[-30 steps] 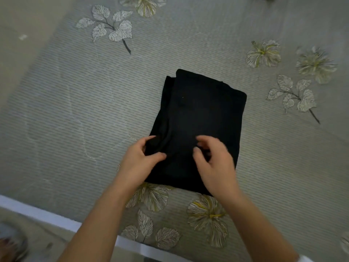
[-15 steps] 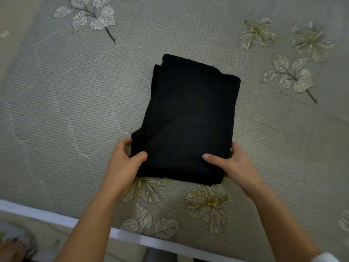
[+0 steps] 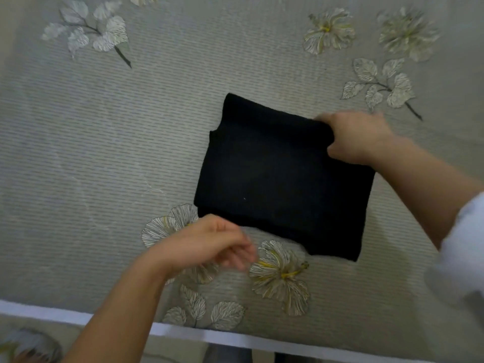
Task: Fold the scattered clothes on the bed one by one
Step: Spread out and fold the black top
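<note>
Pinching the far corner of the folded black garment (image 3: 275, 179) with the right grip (image 3: 353, 137), curled over the edge there. Hanging loose and apparently empty with the left grip (image 3: 209, 242), just off the near edge; blurred, so judged slack rather than seen sharply. Lying flat on the bed (image 3: 104, 153), reaching from under the right grip towards the left one. Probably soft, light and limp; liable to slump open if lifted by one corner. Better to slide flat beneath both sides, or pinch through all layers.
</note>
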### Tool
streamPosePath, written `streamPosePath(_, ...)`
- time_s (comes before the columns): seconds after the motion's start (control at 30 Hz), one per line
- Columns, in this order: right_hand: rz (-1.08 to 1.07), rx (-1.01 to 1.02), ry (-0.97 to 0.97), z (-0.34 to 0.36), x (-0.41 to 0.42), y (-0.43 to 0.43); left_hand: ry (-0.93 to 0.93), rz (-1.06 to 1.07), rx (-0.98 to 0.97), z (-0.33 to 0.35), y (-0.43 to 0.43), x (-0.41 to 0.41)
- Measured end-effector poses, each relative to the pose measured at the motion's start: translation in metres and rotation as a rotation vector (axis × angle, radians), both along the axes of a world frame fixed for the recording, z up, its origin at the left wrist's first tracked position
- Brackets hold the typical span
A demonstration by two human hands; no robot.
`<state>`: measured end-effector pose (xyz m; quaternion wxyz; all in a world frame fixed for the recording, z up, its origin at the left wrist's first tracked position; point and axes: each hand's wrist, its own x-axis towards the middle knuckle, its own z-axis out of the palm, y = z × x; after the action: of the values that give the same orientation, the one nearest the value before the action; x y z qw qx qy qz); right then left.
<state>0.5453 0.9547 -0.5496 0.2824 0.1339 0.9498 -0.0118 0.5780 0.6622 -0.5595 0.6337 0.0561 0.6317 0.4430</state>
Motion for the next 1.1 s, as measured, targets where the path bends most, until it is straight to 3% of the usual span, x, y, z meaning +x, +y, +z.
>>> streamPosePath(0.07,-0.005,0.062,0.229,-0.009,0.006,-0.006,0.171,0.240,0.075,0.012,0.021,-0.009)
streamPosePath(0.13,-0.036,0.019,0.434,-0.022,0.026,-0.019,0.541,0.462,0.037,0.010,0.043,-0.015)
streamPosePath(0.17,-0.031,0.003,0.471,-0.030,0.039,-0.026,0.818,0.441,-0.046,0.006,0.054,-0.018)
streamPosePath(0.23,-0.015,0.003,0.469,-0.047,0.065,-0.035,1.271,0.175,-0.189,-0.010,0.070,-0.024)
streamPosePath(0.3,-0.087,0.010,0.447,-0.063,0.089,-0.036,1.366,-0.078,-0.313,-0.035,0.076,-0.027)
streamPosePath(0.43,-0.278,-0.045,0.388,-0.082,0.127,-0.032,1.246,-0.287,-0.494,-0.083,0.066,-0.014)
streamPosePath(0.57,-0.310,-0.150,0.399,-0.086,0.127,-0.030,1.273,-0.243,-0.469,-0.093,0.063,-0.012)
streamPosePath(0.63,-0.358,-0.195,0.494,-0.082,0.124,-0.032,1.262,-0.188,-0.448,-0.091,0.061,-0.012)
streamPosePath(0.7,-0.552,-0.302,0.684,-0.077,0.130,-0.035,1.185,-0.056,-0.518,-0.086,0.057,-0.012)
streamPosePath(0.77,-0.909,-0.484,0.817,-0.070,0.137,-0.035,1.044,0.154,-0.612,-0.079,0.053,-0.010)
streamPosePath(0.87,-1.342,-0.659,0.693,-0.060,0.139,-0.027,0.886,0.475,-0.582,-0.064,0.049,-0.010)
streamPosePath(0.93,-1.514,-0.811,0.565,-0.054,0.133,-0.015,0.651,0.677,-0.476,-0.054,0.046,-0.018)
streamPosePath(1.03,-1.633,-1.092,0.326,-0.037,0.127,-0.001,0.220,0.867,-0.386,-0.037,0.041,-0.032)
streamPosePath(1.1,-1.612,-1.167,0.188,-0.018,0.132,0.003,0.116,0.802,-0.394,-0.024,0.035,-0.034)
